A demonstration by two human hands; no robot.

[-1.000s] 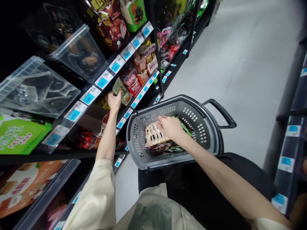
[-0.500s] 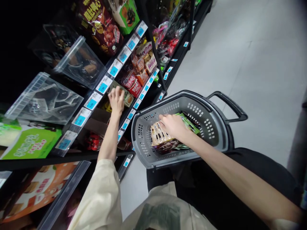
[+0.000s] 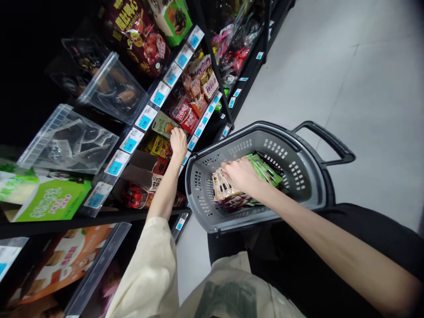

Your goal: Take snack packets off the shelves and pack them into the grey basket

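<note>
My left hand reaches into the middle shelf, fingers curled on the lower corner of a green snack packet that lies tilted among red and yellow packets. My right hand is down inside the grey plastic basket, fingers closed on a stack of tan striped packets. Green packets lie beside that hand in the basket. Both sleeves are cream coloured.
Black shelves run along the left with blue price tags on their edges. Clear plastic bins, a green box and dark red bags fill the shelves. The basket's black handle points right over grey floor.
My left hand has set the green packet further back on the shelf and slid down to its corner. The view shifted left; my right hand stayed on the packets in the basket.
</note>
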